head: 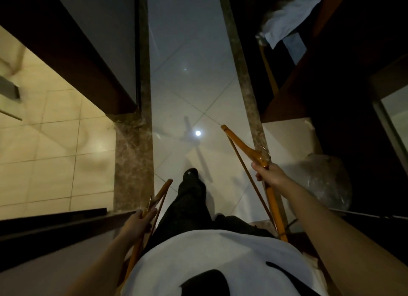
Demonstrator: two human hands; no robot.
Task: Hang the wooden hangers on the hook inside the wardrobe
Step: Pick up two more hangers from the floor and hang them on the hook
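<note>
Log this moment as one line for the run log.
left hand: grips left hanger | right hand: grips right hanger | status: neither hanger hung yet

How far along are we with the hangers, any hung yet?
Done: nothing visibly hung; no hook is in view. In hand: the left hand grips one wooden hanger, the right hand grips a second wooden hanger, both over the tiled floor. Left: hang both on the wardrobe hook.
</note>
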